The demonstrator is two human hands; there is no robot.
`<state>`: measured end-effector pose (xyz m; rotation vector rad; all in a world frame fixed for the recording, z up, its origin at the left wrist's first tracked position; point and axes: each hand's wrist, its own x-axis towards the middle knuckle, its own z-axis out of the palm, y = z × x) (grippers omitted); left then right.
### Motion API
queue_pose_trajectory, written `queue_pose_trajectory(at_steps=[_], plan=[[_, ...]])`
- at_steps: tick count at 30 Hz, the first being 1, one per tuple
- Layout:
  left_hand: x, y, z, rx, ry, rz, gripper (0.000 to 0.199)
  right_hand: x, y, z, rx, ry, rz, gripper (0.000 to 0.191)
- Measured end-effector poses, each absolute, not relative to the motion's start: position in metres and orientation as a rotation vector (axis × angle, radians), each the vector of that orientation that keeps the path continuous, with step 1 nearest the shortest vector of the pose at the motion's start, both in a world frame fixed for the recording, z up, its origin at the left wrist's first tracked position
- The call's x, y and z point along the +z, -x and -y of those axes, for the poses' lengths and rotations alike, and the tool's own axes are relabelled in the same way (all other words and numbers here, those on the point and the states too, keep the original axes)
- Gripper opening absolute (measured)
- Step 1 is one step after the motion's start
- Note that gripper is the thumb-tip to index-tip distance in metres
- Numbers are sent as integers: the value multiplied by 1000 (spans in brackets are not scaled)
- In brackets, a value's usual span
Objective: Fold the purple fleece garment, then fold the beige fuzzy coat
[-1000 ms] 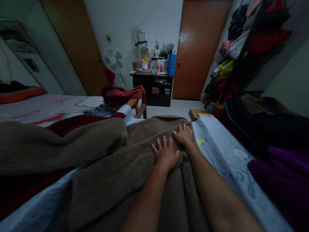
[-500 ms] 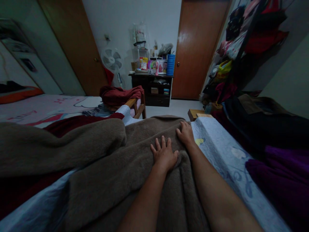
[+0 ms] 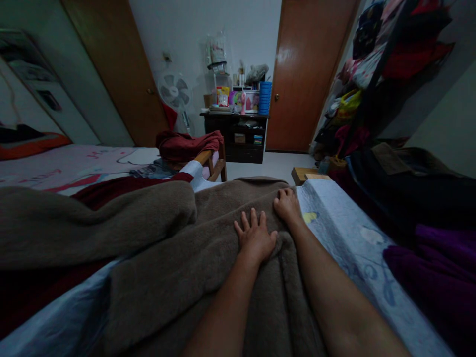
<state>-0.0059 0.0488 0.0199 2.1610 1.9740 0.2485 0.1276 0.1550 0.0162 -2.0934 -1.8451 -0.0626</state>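
Note:
A brown fuzzy garment (image 3: pixel 167 267) lies spread over a bed with a light blue patterned sheet (image 3: pixel 342 233). My left hand (image 3: pixel 256 238) rests flat on the garment near its middle, fingers spread and holding nothing. Further forward and to the right, my right hand (image 3: pixel 288 204) touches the garment close to its right edge. Its fingers are curled against the cloth, gripping the fabric there. A thick brown sleeve-like part (image 3: pixel 92 228) stretches out to the left, over dark red cloth (image 3: pixel 122 187).
Purple cloth (image 3: pixel 439 263) and dark clothes (image 3: pixel 420 193) lie at the right. Beyond the bed are a wooden frame with red cloth (image 3: pixel 189 146), a dark cabinet (image 3: pixel 230 134), a white fan (image 3: pixel 174 91) and a brown door (image 3: pixel 312 74). Bags hang at the upper right.
The view has shifted slightly. My right hand's fingers look more curled on the cloth; my left hand remains flat on the garment.

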Motion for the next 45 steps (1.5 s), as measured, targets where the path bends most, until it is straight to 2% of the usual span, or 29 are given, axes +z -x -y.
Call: queue_pose_trajectory(at_steps=[11,18,29,37,45], plan=[[17,6,-50,229,-2148,-1974,77,11,-131,-159,-16,2089,1937,49],[20,6,-50,214,-2132,-1962,78,15,-129,-155,-133,1980,1802,45],[19,5,-51,229,-2132,-1957,77,17,-125,-150,-174,2109,1762,34],[20,5,-51,213,-2129,-1961,78,14,-126,-155,59,2183,1893,46],[18,5,-52,243,-2127,-1961,78,5,-128,-148,-32,2073,1843,46]])
